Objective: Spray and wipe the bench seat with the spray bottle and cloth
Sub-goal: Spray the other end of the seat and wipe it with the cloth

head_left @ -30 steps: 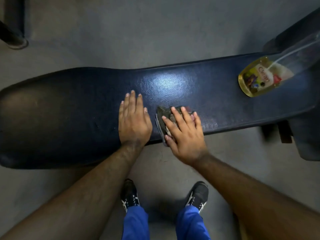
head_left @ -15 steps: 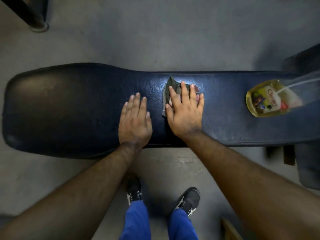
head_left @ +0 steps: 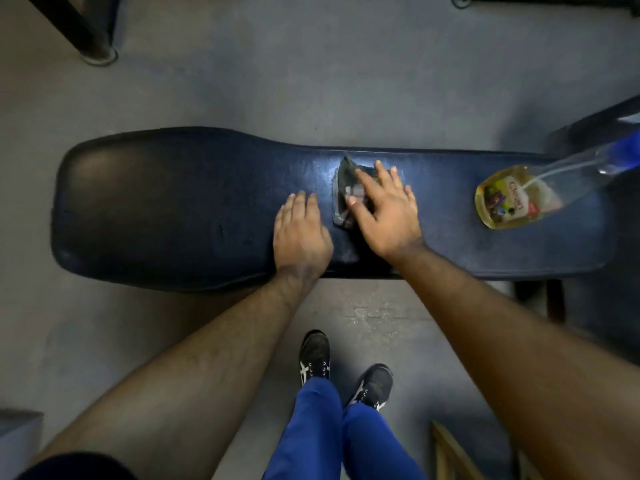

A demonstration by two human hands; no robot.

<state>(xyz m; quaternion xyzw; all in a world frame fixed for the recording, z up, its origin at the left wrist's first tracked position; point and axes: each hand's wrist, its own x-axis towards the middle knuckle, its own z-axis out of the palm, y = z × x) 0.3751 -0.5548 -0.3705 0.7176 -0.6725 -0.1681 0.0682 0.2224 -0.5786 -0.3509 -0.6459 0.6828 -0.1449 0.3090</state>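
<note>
Two hands lie flat on the bench seat point(head_left: 166, 209), a long dark blue pad that runs left to right across the grey floor point(head_left: 311, 81). It is broad and rounded at its left end, narrower toward the right. The left hand point(head_left: 300, 235) rests palm down near the middle of the seat, fingers together and stretched toward the far edge; it grasps nothing. Just to its right, the right hand point(head_left: 388, 213) presses down on the cloth point(head_left: 346, 195), fingers spread and extended, not curled around it. The cloth is small, dark grey and crumpled; its left part and a far corner stick out from under the fingers, close to the far edge of the seat. A pale sheen shows on the pad around the cloth.

Well to the right, apart from both hands, the spray bottle point(head_left: 509, 199) stands on the seat. It is clear, holds yellowish liquid in its lower part, and carries a label reading "Clean". Its blue spray head reaches the right edge of the frame, partly cut off.

Near the viewer, two black shoes point(head_left: 314, 358) with white stripes stand on the floor below the seat's near edge, under blue trousers point(head_left: 318, 434). A dark post foot point(head_left: 97, 55) sits on the floor at far left.
</note>
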